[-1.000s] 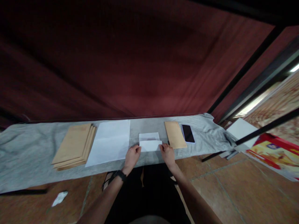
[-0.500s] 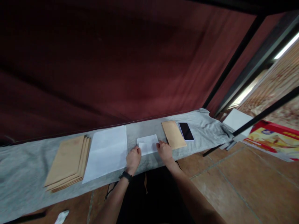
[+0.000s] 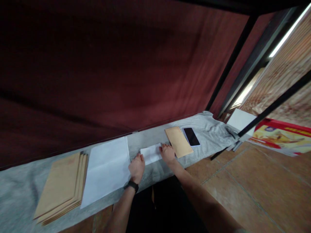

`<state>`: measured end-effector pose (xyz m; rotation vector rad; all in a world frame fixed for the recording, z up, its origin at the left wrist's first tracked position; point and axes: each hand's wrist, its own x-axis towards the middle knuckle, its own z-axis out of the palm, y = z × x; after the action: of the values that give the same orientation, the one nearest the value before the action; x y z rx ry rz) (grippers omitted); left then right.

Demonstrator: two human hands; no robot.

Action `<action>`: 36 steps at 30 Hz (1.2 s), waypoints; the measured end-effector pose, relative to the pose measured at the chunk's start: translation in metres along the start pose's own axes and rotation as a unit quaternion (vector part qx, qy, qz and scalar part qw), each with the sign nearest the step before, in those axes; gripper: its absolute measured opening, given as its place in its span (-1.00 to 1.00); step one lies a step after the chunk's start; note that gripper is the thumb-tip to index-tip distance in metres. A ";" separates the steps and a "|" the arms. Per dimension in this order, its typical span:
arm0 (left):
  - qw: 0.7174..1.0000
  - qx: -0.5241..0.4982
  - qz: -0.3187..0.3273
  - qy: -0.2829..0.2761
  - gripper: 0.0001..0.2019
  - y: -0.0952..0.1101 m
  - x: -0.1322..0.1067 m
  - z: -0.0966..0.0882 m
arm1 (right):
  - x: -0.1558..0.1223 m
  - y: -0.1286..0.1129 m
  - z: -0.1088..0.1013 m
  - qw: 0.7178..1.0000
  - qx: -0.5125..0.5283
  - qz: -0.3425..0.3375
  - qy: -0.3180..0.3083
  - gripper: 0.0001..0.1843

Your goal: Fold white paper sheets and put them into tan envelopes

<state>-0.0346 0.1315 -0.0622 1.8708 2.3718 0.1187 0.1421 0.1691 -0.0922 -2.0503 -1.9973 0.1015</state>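
A folded sheet of white paper lies on the grey cloth in front of me, now a narrow strip. My left hand is closed on its left end, fingers curled and the thumb at the edge. At the right end, my right hand grips the paper with bent fingers, partly covering that end. A brown envelope lies right beside my right hand. Left of my left hand are larger flat white sheets.
A stack of several brown envelopes lies at the far left of the cloth-covered table. A phone lies right of the single envelope. Behind the table hangs a dark red curtain. A red and yellow box stands on the floor at right.
The paper's near flap has been folded over, making it a narrower strip. Both hands stay at its ends. The view has shifted slightly, tilting the table more.
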 end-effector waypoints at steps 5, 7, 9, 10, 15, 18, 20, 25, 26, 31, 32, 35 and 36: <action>0.999 0.021 0.005 0.031 -0.61 -0.001 0.005 0.014 | 0.003 0.000 0.004 1.000 -0.010 0.005 0.000 -0.72; 0.998 0.031 0.017 0.043 -0.60 -0.002 0.007 0.020 | 0.004 -0.001 0.004 1.000 -0.013 0.009 0.003 -0.71; 0.997 0.041 0.037 0.049 -0.60 -0.004 0.008 0.024 | 0.004 -0.002 0.002 1.000 -0.015 0.017 0.007 -0.70; 0.997 0.045 0.048 0.051 -0.59 -0.004 0.008 0.025 | 0.004 -0.004 0.001 1.000 -0.015 0.020 0.013 -0.70; 0.995 0.049 0.083 0.040 -0.60 -0.005 0.008 0.022 | -0.007 -0.015 0.000 0.998 0.018 -0.030 0.059 -0.64; 0.994 0.051 0.089 0.029 -0.63 -0.004 0.007 0.018 | -0.018 -0.022 0.008 0.993 0.047 -0.097 0.053 -0.51; 0.994 0.051 0.094 0.025 -0.64 -0.003 0.007 0.017 | -0.025 -0.025 0.015 0.991 0.058 -0.113 0.032 -0.45; 0.995 0.045 0.084 0.028 -0.65 -0.002 0.007 0.018 | -0.032 -0.026 0.022 0.993 0.060 -0.104 0.001 -0.37; 0.996 0.040 0.077 0.029 -0.65 -0.002 0.007 0.018 | -0.032 -0.026 0.022 0.993 0.058 -0.102 0.001 -0.36; 0.997 0.047 0.040 0.054 -0.64 -0.001 0.004 0.013 | -0.031 -0.027 0.024 0.993 0.054 -0.105 -0.005 -0.34; 0.995 0.048 0.049 0.069 -0.64 0.001 0.002 0.013 | -0.031 -0.027 0.023 0.993 0.054 -0.105 -0.007 -0.34; 0.982 0.017 0.141 0.123 -0.61 0.011 -0.004 0.018 | -0.032 -0.026 0.022 0.993 0.051 -0.104 -0.017 -0.35; 0.974 -0.002 0.184 0.133 -0.59 0.015 -0.005 0.023 | -0.032 -0.025 0.021 0.993 0.046 -0.109 -0.023 -0.36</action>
<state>-0.0154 0.1300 -0.0826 2.4069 2.1372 0.4315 0.1112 0.1404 -0.1105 -1.7766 -2.1859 0.1940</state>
